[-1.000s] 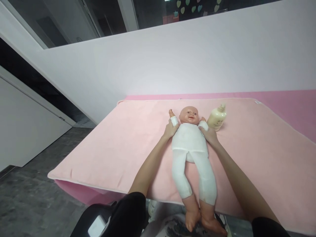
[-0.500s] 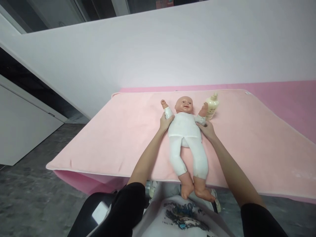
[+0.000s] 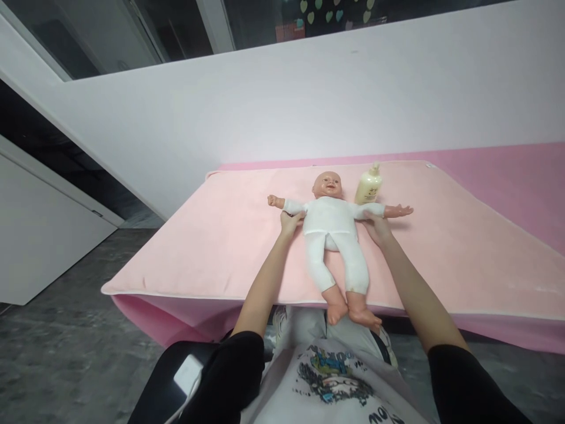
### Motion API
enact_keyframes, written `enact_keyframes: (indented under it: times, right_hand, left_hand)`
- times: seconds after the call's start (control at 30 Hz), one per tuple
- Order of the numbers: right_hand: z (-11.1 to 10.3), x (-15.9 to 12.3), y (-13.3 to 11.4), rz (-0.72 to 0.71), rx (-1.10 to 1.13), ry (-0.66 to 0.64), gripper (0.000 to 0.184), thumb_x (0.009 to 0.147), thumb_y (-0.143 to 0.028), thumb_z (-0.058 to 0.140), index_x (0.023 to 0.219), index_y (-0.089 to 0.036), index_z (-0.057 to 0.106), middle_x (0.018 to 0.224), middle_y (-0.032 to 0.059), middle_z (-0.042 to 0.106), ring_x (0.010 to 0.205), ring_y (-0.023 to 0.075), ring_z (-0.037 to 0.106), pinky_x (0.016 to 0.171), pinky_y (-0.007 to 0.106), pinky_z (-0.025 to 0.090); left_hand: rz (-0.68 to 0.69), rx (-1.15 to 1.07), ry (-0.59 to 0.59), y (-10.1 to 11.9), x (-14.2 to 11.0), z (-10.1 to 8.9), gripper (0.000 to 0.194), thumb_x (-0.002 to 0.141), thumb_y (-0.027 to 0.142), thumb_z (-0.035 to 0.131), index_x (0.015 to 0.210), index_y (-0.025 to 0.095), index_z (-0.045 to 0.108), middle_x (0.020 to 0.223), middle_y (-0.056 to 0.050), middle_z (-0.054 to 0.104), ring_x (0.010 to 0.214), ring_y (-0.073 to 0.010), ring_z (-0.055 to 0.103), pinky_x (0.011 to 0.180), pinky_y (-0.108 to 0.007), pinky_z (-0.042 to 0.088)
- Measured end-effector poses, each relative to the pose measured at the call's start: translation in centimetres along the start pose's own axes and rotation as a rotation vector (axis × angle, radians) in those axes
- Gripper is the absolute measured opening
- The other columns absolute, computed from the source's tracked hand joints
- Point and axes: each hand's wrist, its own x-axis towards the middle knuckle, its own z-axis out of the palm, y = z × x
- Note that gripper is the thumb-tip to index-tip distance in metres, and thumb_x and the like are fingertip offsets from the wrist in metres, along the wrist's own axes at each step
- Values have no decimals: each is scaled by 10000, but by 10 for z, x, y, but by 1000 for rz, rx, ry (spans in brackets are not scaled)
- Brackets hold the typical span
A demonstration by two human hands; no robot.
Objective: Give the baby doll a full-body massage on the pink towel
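A baby doll with a white cloth body lies face up on the pink blanket, its feet reaching past the front edge. Both doll arms stretch out to the sides. My left hand is closed around the doll's upper arm on the left, close to the shoulder. On the other side, my right hand grips the doll's other arm from below, with part of the fingers hidden under the sleeve. Just behind that arm stands a pale yellow pump bottle.
The blanket covers a table with a darker pink cloth underneath. A white wall rises behind it. At lower left, a white device with a cable rests on a black seat.
The doll's arms have swung from raised to spread straight out sideways, with my hands on them. The camera view has shifted slightly.
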Motion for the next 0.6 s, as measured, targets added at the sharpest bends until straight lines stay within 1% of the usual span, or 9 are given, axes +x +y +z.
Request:
enact_keyframes:
  times: [0.07,0.17,0.27,0.33,0.4,0.47,0.53,0.6]
  right_hand:
    - [-6,2,-1,12,127,3,519,617,-343,692,1100,-232,538,1240,50,572,1204,215,520,1029,388,456]
    - [-18,3,-2,-44,226,105,311,690,-381,616,946,-221,545,1172,60,597,1228,203,498,1045,373,443]
    - [-29,-1,-4,-62,305,238,213,747,-388,549,876,-225,505,1126,58,590,1207,188,506,1027,376,458]
    - [-35,-9,-8,-29,397,297,167,772,-361,524,863,-225,492,1093,52,578,1167,170,529,1010,372,470]
    - [-41,-20,-15,4,498,318,152,796,-351,504,874,-220,498,1080,60,565,1134,159,545,995,366,474]
    - [-50,-34,-22,14,569,322,216,824,-391,469,901,-196,522,1110,103,547,1123,171,545,982,382,471]
    - [-61,-49,-27,7,609,357,334,848,-431,417,923,-134,551,1168,188,507,1142,197,528,982,403,447]
    - [-74,-67,-32,-6,636,421,421,862,-423,373,916,-57,573,1209,276,458,1191,225,498,994,419,409]
  left_hand:
    - [-29,-136,33,3,0,-4,394,567,160,775,908,129,579,915,-69,663,851,-176,631,831,-339,509]
    - [-114,-388,61,10,1,-13,319,683,160,702,959,162,542,954,-47,640,905,-145,622,873,-321,512]
    - [-209,-582,93,18,-1,-27,158,813,227,597,939,196,508,939,-28,617,934,-113,607,902,-293,505]
    - [-225,-671,104,22,-8,-37,98,861,275,531,915,202,493,918,-30,605,942,-113,606,909,-295,502]
    - [-238,-720,99,26,-17,-50,144,874,324,500,934,193,493,932,-56,599,978,-135,605,911,-308,498]
    - [-298,-714,117,31,-27,-63,255,874,388,480,1008,172,498,987,-104,593,1044,-169,590,911,-320,496]
    - [-354,-669,166,39,-40,-76,376,872,440,454,1115,154,474,1069,-145,574,1118,-189,561,912,-323,494]
    - [-355,-608,219,48,-55,-85,426,877,433,434,1205,162,425,1160,-149,543,1180,-173,529,928,-300,486]
